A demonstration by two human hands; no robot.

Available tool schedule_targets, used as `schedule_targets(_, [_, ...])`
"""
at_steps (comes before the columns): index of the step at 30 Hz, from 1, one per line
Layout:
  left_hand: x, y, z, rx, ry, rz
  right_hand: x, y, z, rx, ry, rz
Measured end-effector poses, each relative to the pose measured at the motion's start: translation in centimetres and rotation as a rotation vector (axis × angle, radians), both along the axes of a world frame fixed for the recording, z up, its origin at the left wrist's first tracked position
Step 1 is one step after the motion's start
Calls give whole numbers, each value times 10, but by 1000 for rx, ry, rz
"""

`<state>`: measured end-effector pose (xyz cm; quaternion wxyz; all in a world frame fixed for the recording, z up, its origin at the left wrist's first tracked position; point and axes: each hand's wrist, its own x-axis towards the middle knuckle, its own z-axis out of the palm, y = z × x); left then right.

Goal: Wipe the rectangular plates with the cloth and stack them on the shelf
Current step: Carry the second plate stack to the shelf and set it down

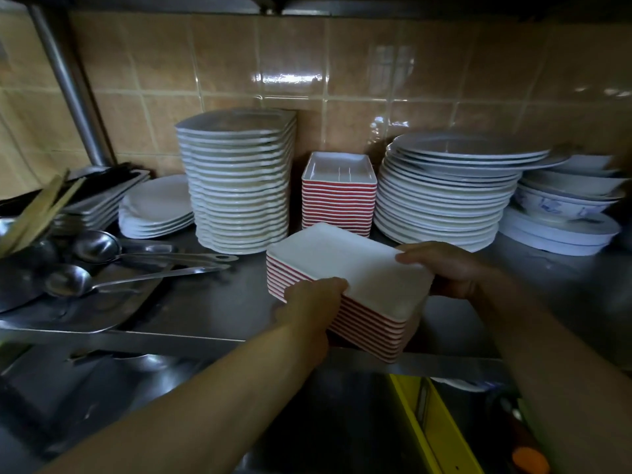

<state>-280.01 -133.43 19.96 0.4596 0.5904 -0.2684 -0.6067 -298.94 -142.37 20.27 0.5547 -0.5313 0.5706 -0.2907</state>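
Plainly, the load is the stack of red-sided rectangular plates with white faces [345, 289], carried between both hands just above the front part of the stainless steel shelf [212, 302]. The left hand [307, 306] clasps the near long side, thumb over the top rim and fingers wrapped down the red edges; the right hand [451, 268] grips the far right corner, fingers curled over the white top plate. Both are closed on the stack, not released.

Judging by its depth (roughly a dozen plates, though I would not count them), the pile will be heavy for its size and quite rigid, yet each plate can slide on the one below. The glossy faces look slippery, and the material seems hard, so a dropped corner would likely chip. Support from underneath would serve better than squeezing the sides alone, with the stack kept level.

Just beyond the hands stands a matching stack of red-and-white rectangular plates [339, 193] against the tiled wall, flanked by a tall pile of white rounded-square plates [239, 186] to the left and round white plates [444, 193] to the right. No cloth is visible.
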Motion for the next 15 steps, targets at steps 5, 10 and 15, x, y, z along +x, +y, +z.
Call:
schedule_targets(5, [13, -15, -4, 21, -52, -12, 9, 35, -1, -15, 16, -95])
schedule_targets(10, [31, -19, 3, -22, -95, -73, 36, 71, -4, -71, 41, -202])
schedule_targets(15, [50, -29, 8, -78, -186, -110, 61, 95, -11, -49, -6, -283])
